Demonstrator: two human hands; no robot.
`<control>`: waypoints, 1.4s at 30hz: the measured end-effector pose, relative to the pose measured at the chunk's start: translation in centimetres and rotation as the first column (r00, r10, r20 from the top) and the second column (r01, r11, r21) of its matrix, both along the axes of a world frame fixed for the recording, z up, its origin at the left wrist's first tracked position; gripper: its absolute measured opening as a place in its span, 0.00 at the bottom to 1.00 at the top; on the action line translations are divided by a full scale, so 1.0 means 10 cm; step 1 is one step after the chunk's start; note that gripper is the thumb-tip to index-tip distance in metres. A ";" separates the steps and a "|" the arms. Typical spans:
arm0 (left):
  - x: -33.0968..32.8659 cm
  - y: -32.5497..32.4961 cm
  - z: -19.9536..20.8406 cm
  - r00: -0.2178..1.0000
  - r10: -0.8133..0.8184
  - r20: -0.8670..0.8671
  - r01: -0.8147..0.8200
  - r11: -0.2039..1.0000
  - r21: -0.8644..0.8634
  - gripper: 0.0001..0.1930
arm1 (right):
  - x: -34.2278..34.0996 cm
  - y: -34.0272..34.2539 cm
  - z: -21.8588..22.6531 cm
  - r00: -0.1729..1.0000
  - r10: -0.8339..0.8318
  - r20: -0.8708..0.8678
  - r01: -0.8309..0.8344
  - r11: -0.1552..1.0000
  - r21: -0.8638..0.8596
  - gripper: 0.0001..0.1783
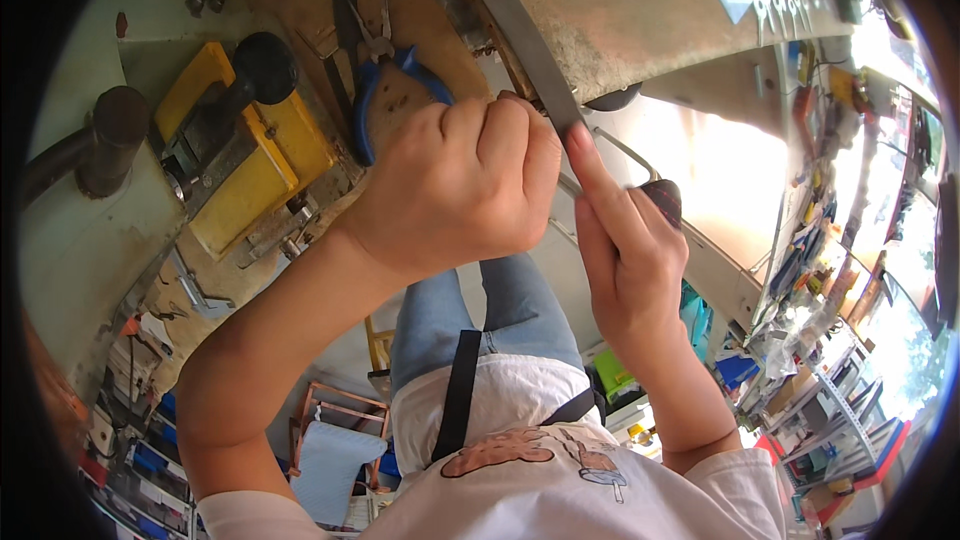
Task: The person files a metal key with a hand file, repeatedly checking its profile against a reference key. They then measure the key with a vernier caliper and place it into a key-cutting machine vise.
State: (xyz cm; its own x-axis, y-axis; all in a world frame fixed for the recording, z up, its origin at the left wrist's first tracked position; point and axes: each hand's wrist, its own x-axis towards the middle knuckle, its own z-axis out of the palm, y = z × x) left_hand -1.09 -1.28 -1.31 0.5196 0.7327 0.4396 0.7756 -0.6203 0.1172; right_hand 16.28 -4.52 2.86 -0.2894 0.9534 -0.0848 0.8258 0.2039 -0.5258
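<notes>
By bench (645, 25) edge, our right fingers (600, 182) gripped file (535, 35); left fingers (505, 140) curled tight, hold hidden. Pushed too hard, file could have slipped, scraped us.

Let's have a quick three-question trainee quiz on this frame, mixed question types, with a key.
1. True or false: the left hand is spread flat with its fingers straight.
2. Which holds the flat grey tool? A) left hand; B) right hand; C) neither hand.
3. Fill in: the pliers beyond the left hand have ____ handles.

Key: 1. False, it is curled into a fist. 2. B. 3. Blue.
</notes>
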 end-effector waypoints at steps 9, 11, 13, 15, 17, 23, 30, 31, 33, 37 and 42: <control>-0.01 0.08 -0.07 0.991 -0.026 0.129 0.018 0.998 0.064 0.06 | 0.18 -0.29 -0.12 0.995 -0.056 -0.083 0.059 0.998 0.034 0.33; 0.00 0.08 -0.09 0.985 -0.021 0.169 0.013 0.999 0.043 0.06 | 0.11 -0.17 -0.17 0.999 -0.017 -0.045 0.021 0.996 0.087 0.32; 0.01 0.09 -0.09 0.983 -0.019 0.182 0.017 1.000 0.017 0.06 | -0.04 0.08 -0.26 0.996 0.023 -0.092 -0.006 0.983 0.183 0.32; -0.01 0.09 -0.08 0.987 -0.014 0.163 0.012 1.000 0.011 0.05 | -0.02 0.01 -0.24 0.998 -0.008 -0.069 0.018 0.989 0.150 0.32; -0.01 0.08 -0.05 0.990 -0.010 0.138 0.009 1.000 0.006 0.05 | 0.15 -0.21 -0.19 0.999 -0.007 -0.042 0.011 0.995 0.098 0.33; 0.01 0.09 -0.07 0.991 -0.020 0.135 0.018 1.000 0.018 0.05 | -0.08 0.12 -0.25 0.994 0.028 -0.103 -0.014 0.991 0.134 0.33; 0.01 0.08 -0.03 0.994 -0.039 0.106 0.039 0.999 0.002 0.06 | 0.00 -0.05 -0.28 0.999 -0.016 -0.034 0.022 0.977 0.213 0.33; 0.02 0.11 -0.03 0.993 -0.040 0.112 0.040 0.999 0.001 0.06 | -0.08 0.07 -0.21 0.999 0.015 -0.040 -0.010 0.992 0.124 0.33; 0.01 0.11 -0.04 0.991 -0.035 0.125 0.036 0.999 -0.002 0.06 | -0.05 -0.02 -0.16 0.997 -0.022 -0.069 0.026 0.998 0.049 0.29; 0.01 0.12 -0.03 0.991 -0.042 0.124 0.044 0.999 -0.014 0.06 | 0.10 -0.24 -0.14 0.995 -0.060 -0.085 0.062 0.998 0.022 0.28; -0.02 0.13 -0.02 0.990 -0.045 0.135 0.054 0.997 -0.059 0.06 | -0.08 0.05 -0.20 0.996 -0.024 -0.086 0.033 0.994 0.108 0.32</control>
